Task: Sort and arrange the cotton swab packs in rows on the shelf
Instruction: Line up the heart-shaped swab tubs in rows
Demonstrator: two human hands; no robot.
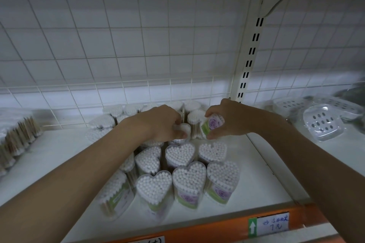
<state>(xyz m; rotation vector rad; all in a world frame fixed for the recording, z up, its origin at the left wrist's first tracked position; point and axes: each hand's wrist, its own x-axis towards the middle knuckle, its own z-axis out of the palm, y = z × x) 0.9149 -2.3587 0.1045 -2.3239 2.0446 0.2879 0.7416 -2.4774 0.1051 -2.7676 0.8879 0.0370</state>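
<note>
Shelf: white shelf [256, 173] with an orange front edge [217, 229]; a wire grid back panel [138, 45] stands behind it.
Swab packs: heart-shaped clear cotton swab packs [188, 175] stand upright in a cluster at the middle of the shelf, white tips up, roughly in rows running from the front edge to the grid; those in the front rows touch their neighbours.
My left hand: my left hand [164, 124] reaches into the middle of the cluster, fingers curled round one upright pack [184, 129], thumb on its near side.
My right hand: my right hand [227, 119] holds a tilted pack [212, 124] between thumb and curled fingers, its purple and green label turned toward me; it sits just beside the pack in my left hand.
Left of shelf: bagged wooden-stick swabs [17, 136] lie at the left end, apart from the cluster.
Right of shelf: clear perforated plastic dishes [324, 122] in wrapping lie at the right, past the slotted upright post [250, 55].
Labels: a price tag [273, 224] with a green arrow sits on the orange edge; handwriting not legible to me.
</note>
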